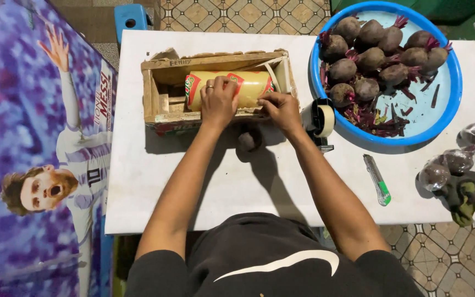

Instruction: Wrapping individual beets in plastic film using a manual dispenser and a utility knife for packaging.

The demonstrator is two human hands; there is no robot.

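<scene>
A wooden box [155, 82] stands at the back of the white table [281, 181] and holds a yellow roll of cling film [251, 82]. My left hand [218, 102], with a ring on one finger, presses on the roll. My right hand [281, 110] pinches at the film along the box's front edge. One beetroot [248, 140] lies on the table just below both hands.
A blue basin [446, 110] of several beetroots and trimmings sits at the back right. A tape dispenser [321, 120] is beside my right hand. A green utility knife [377, 180], three wrapped beetroots [457, 159] and a dark cloth [468, 192] lie at right.
</scene>
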